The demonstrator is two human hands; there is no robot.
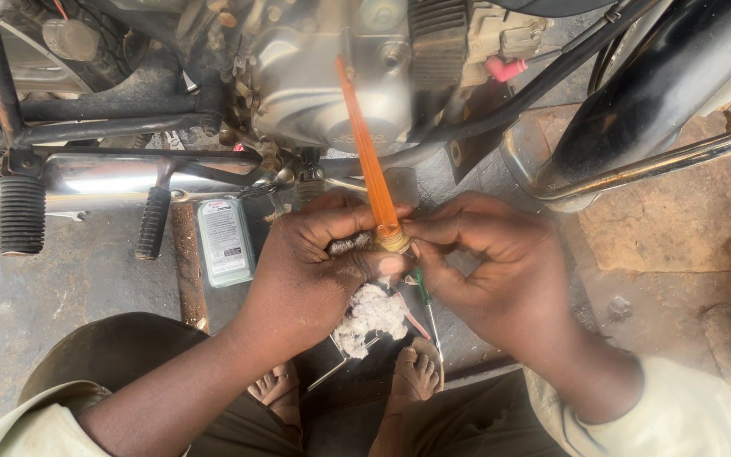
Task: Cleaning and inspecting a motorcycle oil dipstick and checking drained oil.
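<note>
My left hand (315, 267) and my right hand (488, 267) meet in the middle of the head view. Together they pinch the brass end fitting (392, 239) of a long orange tube (365, 148) that rises toward the motorcycle engine (332, 85). A small dark metal part (349, 245) lies under my left thumb. Below my hands on the ground sits a wad of white cotton waste (371, 313). A thin green-handled tool (422, 289) lies beside it.
A grey oil bottle (225, 241) lies on the concrete under the chrome exhaust pipe (86, 178). Two rubber footpegs (21, 213) hang at the left. A chrome guard bar (662, 161) and black tyre fill the upper right. My sandalled feet (416, 368) are below.
</note>
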